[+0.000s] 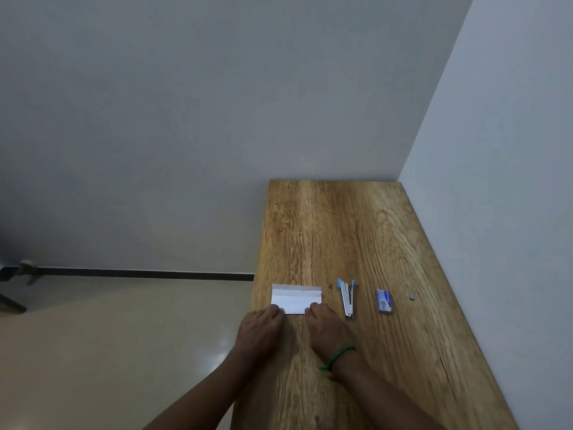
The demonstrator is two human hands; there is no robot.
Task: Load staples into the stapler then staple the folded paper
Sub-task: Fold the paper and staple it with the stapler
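White folded paper (296, 297) lying on the table (341, 228), flap creased along its far edge, your left hand (262, 328) and right hand (325, 328) seemingly pinching its near corners

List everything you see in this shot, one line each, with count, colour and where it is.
folded paper: one, white, near the table's left edge
stapler: one, blue and silver, swung open, just right of the paper
staple box: one, blue, right of the stapler
small piece: one, grey, right of the box; too small to identify
table: one, brown wood, set in the room corner
walls: two, grey, behind and right of the table
floor: beige, left of the table
bracelet: one, green, right wrist
left hand: on the paper's near left corner
right hand: on its near right corner
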